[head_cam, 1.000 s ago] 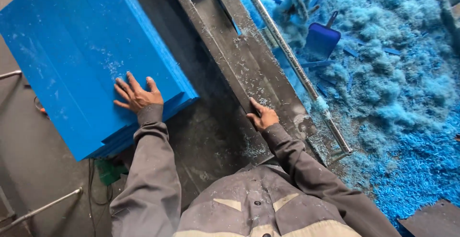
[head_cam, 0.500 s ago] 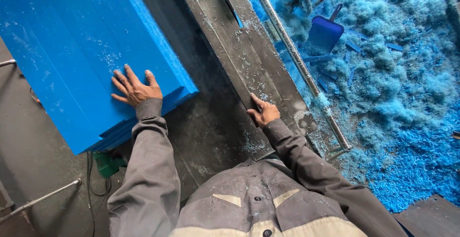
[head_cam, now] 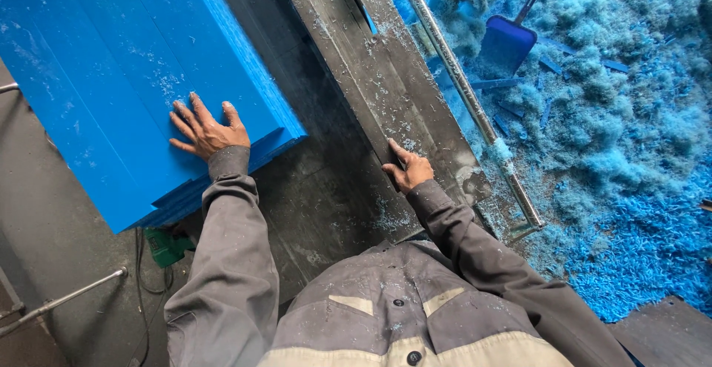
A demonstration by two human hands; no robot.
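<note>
Bright blue sheet stack [head_cam: 111, 78], grey sleeves [head_cam: 230, 263], blue shavings [head_cam: 630, 152], dark blue dustpan [head_cam: 506, 44]

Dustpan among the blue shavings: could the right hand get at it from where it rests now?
Probably not without leaning. The right hand rests on the grey table, and the dustpan lies well beyond the metal rail, which crosses between them.

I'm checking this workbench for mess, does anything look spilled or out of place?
Yes. Blue shavings lie heaped over the floor right of the bench, half burying a blue dustpan. Fine chips also dust the blue sheet stack under the left hand.
</note>
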